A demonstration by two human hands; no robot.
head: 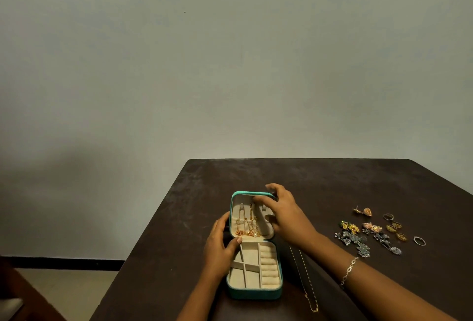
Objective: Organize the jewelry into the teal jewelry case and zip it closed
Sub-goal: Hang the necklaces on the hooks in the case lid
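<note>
Two hands on the teal jewelry case (254, 292) now, which sits open near the front-left part of the dark table (179, 218). Its lid (245, 193) stands upright, cream-lined, with gold necklaces (249, 223) hanging inside; the base shows cream dividers and a column of ring rolls. The left hand (220, 246) grips the case's left side at the hinge, thumb on the rim. The right hand (284, 215) curls round the lid's top right corner (bracelet (349, 269) on that wrist). A gold chain (298, 265) lies just right of the case, with loose earrings and rings (371, 233) farther right.
</note>
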